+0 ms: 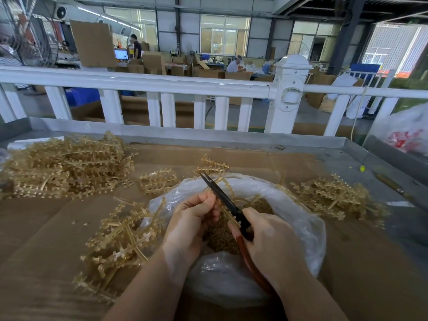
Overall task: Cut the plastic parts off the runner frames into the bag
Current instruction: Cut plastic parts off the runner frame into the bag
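While the left hand (pixel 194 218) pinches a thin runner frame (pixel 228 193) above the open bag (pixel 298 218), the right hand (pixel 271 237), its grip closed round the scissors (pixel 222 195), snips. The plastic looks light, springy and brittle, best held by its spine. Uncut frames (pixel 67 165) lie left of the grips on a cardboard-covered desk (pixel 347 274) in a workshop.

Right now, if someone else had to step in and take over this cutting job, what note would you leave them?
Left hand pinches a runner frame over the open plastic bag.
Right hand grips the scissors, blades at the frame.
Done: cut parts lie in the bag.
Left: the big pile of frames far left, more frames near left and right of the bag; I cannot tell which are already stripped.
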